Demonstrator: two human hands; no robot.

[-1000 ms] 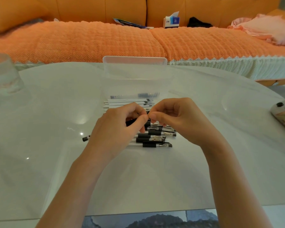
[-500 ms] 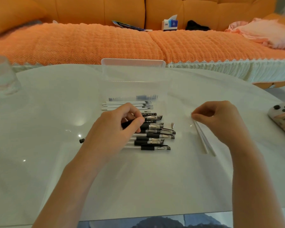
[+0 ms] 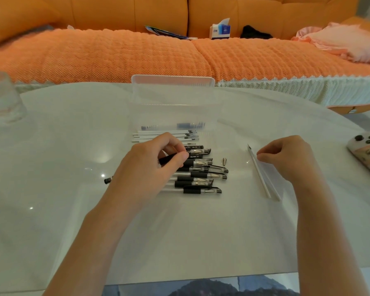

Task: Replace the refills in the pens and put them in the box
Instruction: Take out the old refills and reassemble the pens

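- A pen (image 3: 169, 159) with a black sleeve was held clenched in the left grip (image 3: 145, 169) at mid-frame, over the pile of pens (image 3: 201, 176). If it were set down unfilled, it could be mixed back into that pile.
- The right grip (image 3: 286, 161) was curled against two refills (image 3: 262, 178) lying apart on the worktop (image 3: 179, 231), right of centre. Whether one was pinched could not be told. These were judged to be spent ones, which could be rolled away or confused with fresh stock.
- A loose metal tip (image 3: 224, 161) lay between the pile and those refills. It was judged small enough to be knocked aside and lost.
- The fresh refills (image 3: 162, 135) were ranged just behind the pile, in front of the clear box (image 3: 173, 79). Dark shapes were seen only dimly through its wall.
- "GEL PEN" was read on two barrels at the far edge of the pile. The finer print was not legible.
- On the sofa (image 3: 115, 56), at upper centre, a tissue box (image 3: 220, 30) with a blue label was seen. Its writing could not be read.
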